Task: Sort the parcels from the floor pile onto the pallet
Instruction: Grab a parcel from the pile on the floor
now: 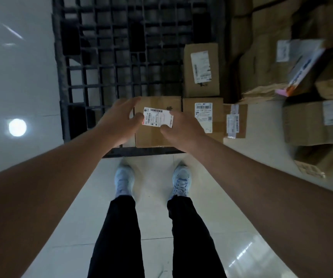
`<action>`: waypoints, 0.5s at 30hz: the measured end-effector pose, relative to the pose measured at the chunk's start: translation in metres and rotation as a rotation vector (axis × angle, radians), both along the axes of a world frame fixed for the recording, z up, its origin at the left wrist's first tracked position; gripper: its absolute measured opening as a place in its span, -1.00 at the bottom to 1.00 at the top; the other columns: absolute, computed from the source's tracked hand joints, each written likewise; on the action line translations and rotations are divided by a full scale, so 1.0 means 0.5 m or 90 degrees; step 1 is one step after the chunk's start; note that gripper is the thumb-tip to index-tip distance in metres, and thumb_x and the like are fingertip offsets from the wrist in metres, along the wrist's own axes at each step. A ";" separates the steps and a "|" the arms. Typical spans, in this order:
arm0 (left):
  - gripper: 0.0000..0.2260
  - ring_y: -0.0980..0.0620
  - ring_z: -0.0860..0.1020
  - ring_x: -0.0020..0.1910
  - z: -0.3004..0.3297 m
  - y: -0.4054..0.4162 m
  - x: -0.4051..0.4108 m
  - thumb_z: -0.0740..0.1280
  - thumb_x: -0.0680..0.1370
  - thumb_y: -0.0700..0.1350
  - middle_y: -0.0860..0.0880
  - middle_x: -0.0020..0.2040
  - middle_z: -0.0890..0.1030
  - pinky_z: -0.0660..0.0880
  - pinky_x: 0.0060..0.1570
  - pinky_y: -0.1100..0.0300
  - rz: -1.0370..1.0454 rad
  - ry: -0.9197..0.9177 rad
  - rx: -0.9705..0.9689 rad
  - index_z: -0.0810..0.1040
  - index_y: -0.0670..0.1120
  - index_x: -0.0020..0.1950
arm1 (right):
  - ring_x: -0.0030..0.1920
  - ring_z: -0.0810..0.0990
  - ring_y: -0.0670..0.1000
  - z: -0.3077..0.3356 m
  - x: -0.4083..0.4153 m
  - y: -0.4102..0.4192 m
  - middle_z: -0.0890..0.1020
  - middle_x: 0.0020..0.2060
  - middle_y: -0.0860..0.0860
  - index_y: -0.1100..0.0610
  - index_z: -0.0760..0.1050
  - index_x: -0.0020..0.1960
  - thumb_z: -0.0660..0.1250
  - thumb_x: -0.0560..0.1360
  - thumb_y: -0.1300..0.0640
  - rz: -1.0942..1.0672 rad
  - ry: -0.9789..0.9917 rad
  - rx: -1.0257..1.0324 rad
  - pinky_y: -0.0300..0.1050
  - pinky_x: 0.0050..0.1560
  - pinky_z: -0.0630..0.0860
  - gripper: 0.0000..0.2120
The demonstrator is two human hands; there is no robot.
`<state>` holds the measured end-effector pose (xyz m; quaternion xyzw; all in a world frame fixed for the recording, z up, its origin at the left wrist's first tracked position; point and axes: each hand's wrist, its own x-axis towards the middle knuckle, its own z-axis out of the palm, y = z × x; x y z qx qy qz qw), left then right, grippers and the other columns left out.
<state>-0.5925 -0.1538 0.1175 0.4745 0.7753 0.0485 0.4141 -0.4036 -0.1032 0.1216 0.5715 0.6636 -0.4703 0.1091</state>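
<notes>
Head view, frame centre: left hand (119, 121) & right hand (183, 130) grip parcel (155, 135) sides, label up, squaring it w/ neighbours on pallet (101, 63).

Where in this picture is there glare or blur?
Head view: a round glare spot shines on the floor at left; the boxes at far right are smeared by blur; the wide lens stretches both forearms; the label between the hands stays fairly sharp.
</notes>
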 end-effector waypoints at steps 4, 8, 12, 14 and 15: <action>-0.47 -0.21 0.33 0.52 0.189 0.007 0.025 0.16 0.69 0.12 -0.07 0.63 0.22 0.39 0.31 -0.03 -0.124 0.053 0.033 0.19 0.09 0.66 | 0.15 0.61 0.14 0.194 0.028 0.002 0.58 0.25 0.08 0.03 0.47 0.39 0.27 0.58 -0.22 0.052 -0.030 0.047 0.19 0.13 0.63 -0.51; -0.49 -0.18 0.37 0.50 0.389 0.003 0.054 0.15 0.69 0.12 -0.09 0.60 0.27 0.39 0.26 -0.01 -0.193 0.066 0.132 0.25 0.04 0.63 | 0.21 0.57 0.13 0.392 0.065 -0.029 0.54 0.28 0.07 0.05 0.47 0.41 0.27 0.59 -0.25 -0.005 -0.022 0.124 0.12 0.18 0.59 -0.48; -0.50 -0.14 0.42 0.45 0.562 -0.024 0.072 0.18 0.68 0.13 -0.04 0.60 0.28 0.41 0.23 0.04 -0.270 0.080 0.221 0.30 0.03 0.61 | 0.10 0.58 0.11 0.569 0.100 -0.105 0.52 0.12 0.01 0.03 0.53 0.36 0.29 0.57 -0.24 -0.090 -0.036 0.204 -0.03 -0.06 0.57 -0.51; -0.50 -0.13 0.40 0.48 0.646 -0.039 0.085 0.17 0.68 0.16 -0.02 0.62 0.25 0.43 0.32 -0.03 -0.319 0.083 0.258 0.29 0.06 0.61 | 0.13 0.58 0.13 0.651 0.122 -0.153 0.53 0.20 0.05 0.03 0.52 0.38 0.27 0.59 -0.26 -0.108 -0.065 0.229 0.10 0.07 0.60 -0.49; -0.50 -0.12 0.39 0.49 0.688 -0.046 0.094 0.17 0.68 0.17 -0.01 0.62 0.25 0.42 0.33 -0.03 -0.341 0.082 0.277 0.28 0.07 0.61 | 0.17 0.57 0.14 0.691 0.137 -0.177 0.53 0.25 0.06 0.03 0.50 0.40 0.25 0.60 -0.27 -0.119 -0.077 0.249 0.13 0.14 0.60 -0.49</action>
